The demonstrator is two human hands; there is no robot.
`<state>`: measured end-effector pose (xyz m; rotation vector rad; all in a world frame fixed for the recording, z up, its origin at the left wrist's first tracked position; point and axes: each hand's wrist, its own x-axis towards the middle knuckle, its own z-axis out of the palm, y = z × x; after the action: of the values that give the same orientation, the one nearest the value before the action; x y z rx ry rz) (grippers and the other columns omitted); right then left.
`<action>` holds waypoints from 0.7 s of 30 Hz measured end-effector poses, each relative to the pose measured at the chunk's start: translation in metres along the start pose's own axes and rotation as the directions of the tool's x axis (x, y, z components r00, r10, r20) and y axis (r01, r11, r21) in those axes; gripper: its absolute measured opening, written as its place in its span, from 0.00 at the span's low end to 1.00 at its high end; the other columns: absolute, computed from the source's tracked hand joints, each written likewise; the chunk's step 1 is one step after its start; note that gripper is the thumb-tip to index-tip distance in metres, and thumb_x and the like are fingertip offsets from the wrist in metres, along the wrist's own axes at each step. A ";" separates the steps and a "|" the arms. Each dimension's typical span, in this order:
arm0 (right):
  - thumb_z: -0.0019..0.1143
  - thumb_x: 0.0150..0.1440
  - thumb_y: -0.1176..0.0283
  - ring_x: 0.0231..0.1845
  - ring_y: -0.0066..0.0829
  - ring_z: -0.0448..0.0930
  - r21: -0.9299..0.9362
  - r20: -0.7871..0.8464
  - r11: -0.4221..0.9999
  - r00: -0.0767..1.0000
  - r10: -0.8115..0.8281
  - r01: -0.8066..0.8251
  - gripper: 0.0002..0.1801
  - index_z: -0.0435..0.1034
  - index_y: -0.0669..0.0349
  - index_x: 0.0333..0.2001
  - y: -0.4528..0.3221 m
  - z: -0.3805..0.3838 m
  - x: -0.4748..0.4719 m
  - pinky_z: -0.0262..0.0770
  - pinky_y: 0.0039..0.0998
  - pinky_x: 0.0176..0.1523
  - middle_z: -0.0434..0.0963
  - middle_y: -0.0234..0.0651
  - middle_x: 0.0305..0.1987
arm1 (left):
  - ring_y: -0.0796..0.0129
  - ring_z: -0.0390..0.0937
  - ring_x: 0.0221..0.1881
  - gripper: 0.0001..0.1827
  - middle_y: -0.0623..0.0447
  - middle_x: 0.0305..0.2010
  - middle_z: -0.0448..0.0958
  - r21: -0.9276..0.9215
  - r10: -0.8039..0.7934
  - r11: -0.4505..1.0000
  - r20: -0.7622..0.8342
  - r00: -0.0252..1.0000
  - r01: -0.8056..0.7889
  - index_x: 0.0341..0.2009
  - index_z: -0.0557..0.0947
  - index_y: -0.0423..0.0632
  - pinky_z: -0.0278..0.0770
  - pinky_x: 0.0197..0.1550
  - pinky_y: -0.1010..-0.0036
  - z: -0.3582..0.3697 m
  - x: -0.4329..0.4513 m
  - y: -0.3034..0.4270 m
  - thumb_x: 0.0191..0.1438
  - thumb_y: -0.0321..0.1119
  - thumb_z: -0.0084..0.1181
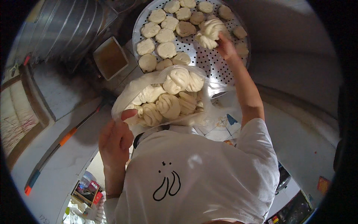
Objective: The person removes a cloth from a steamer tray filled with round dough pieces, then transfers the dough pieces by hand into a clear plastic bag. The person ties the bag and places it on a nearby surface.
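Observation:
With my left hand (117, 135) I grip the rim of a clear plastic bag (156, 76), holding its mouth wide. Several twisted steamed buns (167, 105) fill the bag. My right hand (227, 48) is at the far side, over a round perforated metal steamer tray (214, 65), and grasps one or more twisted steamed buns (210, 31); how many cannot be told. Round flat buns (166, 49) sit on the tray, mostly on its left and far parts. The bag's far edge overlaps the tray's near rim.
A square container (110, 58) with brownish contents stands left of the tray. Ridged metal cylinders, seemingly stacked steamers (65, 25), rise at the upper left. A pole with orange bands (67, 137) leans along the left wall. A white wall (296, 117) runs along the right.

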<state>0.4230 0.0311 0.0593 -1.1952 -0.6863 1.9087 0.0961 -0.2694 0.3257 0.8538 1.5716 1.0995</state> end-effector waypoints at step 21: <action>0.62 0.50 0.68 0.42 0.34 0.78 -0.415 0.812 0.555 0.569 -0.132 0.721 0.17 0.73 0.56 0.45 0.020 0.178 -0.185 0.74 0.31 0.48 0.77 0.36 0.43 | 0.84 0.44 0.13 0.17 0.64 0.13 0.51 -0.431 -0.289 0.870 -0.051 0.956 0.240 0.45 0.74 0.32 0.42 0.15 0.82 -0.005 0.012 0.009 0.61 0.33 0.39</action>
<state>0.3043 -0.1407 0.2100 -0.4591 -2.1439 1.5660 0.0887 -0.2569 0.3308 0.2770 1.4145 1.2375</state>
